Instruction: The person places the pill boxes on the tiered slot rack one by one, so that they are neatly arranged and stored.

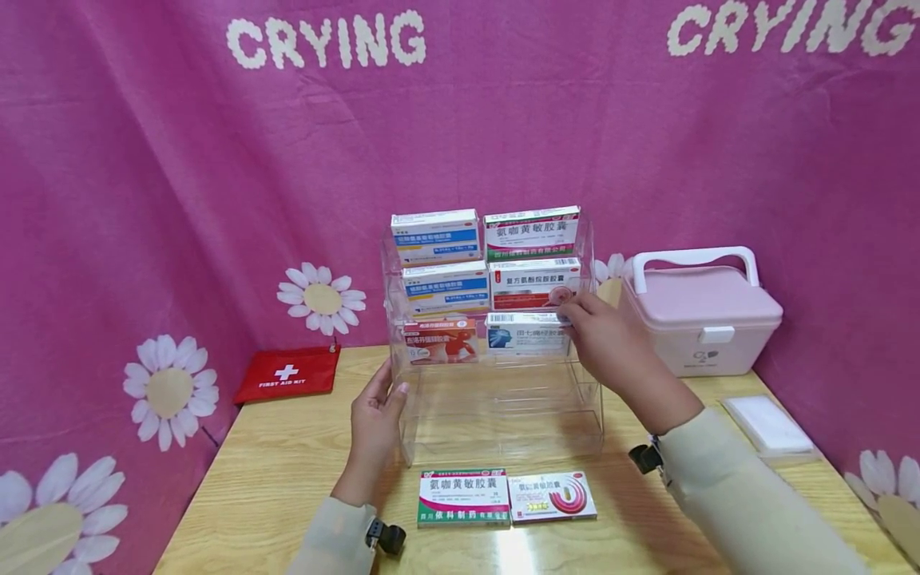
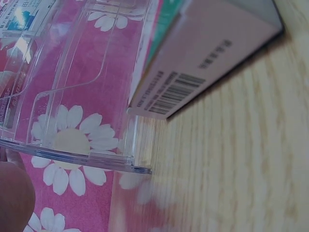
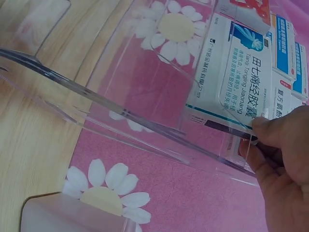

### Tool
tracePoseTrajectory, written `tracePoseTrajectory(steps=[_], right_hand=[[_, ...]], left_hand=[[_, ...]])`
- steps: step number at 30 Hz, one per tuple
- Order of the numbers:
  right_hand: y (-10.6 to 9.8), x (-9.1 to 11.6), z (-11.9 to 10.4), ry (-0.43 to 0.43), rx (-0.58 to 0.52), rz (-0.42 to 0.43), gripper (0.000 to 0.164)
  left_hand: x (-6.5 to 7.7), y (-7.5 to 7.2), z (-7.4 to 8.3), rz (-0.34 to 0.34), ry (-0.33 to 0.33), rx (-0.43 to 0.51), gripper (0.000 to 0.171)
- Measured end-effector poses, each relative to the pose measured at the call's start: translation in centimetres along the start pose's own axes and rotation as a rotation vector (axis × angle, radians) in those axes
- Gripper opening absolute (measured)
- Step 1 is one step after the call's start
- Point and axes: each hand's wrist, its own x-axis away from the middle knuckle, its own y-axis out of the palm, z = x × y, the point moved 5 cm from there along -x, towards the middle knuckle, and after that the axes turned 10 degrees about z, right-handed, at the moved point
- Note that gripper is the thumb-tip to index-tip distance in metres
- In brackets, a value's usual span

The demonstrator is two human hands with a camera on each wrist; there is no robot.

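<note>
A clear tiered display rack (image 1: 503,391) stands on the table, with medicine boxes on its three upper tiers. At the rack's left side, my left hand (image 1: 377,419) holds the side panel; only part of that hand shows in the left wrist view. My right hand (image 1: 611,343) pinches the right end of a white-and-blue medicine box (image 1: 528,334) on the third tier, against the rack's side. In the right wrist view, the thumb lies on this box's (image 3: 231,72) corner. Left of it sits an orange medicine box (image 1: 441,342).
A green-and-white medicine box (image 1: 463,499) and a white box with a pink arch (image 1: 552,497) lie before the rack. A red first aid pouch (image 1: 287,375) lies left. A pink case (image 1: 704,319) and a white pack (image 1: 769,425) are at right.
</note>
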Motion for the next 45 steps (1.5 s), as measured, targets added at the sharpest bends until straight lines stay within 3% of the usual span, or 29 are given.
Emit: tracePoseTrajectory(steps=[6, 12, 17, 20, 25, 30, 37, 45], right_hand=[[0.3, 0.7, 0.1, 0.023, 0.007, 0.007, 0.033], [-1.4, 3.3, 0.2, 0.063, -0.235, 0.076, 0.042], [-1.4, 8.2, -0.1, 0.208, -0.539, -0.054, 0.033], [-0.3, 11.4, -0.7, 0.232, -0.631, -0.167, 0.031], [1.9, 15.8, -1.0, 0.184, -0.580, -0.325, 0.035], [3.7, 18.3, -0.8, 0.175, -0.474, -0.465, 0.045], [4.7, 18.8, -0.8, 0.184, -0.422, -0.569, 0.050], [4.7, 19.0, -1.0, 0.180, -0.425, -0.591, 0.053]], left_hand=[[0.4, -0.1, -0.4, 0.017, -0.046, -0.026, 0.059], [0.6, 0.3, -0.3, -0.012, -0.041, -0.011, 0.059], [0.4, 0.2, 0.2, -0.013, -0.062, -0.011, 0.057], [0.0, 0.2, 0.8, -0.008, -0.029, -0.016, 0.058], [-0.1, 0.2, 0.9, -0.003, 0.002, -0.023, 0.059], [0.0, 0.1, 0.6, 0.007, 0.002, -0.008, 0.058], [-0.1, 0.1, 0.6, 0.005, 0.010, 0.008, 0.058], [0.0, 0.2, 0.3, -0.001, 0.023, 0.017, 0.058]])
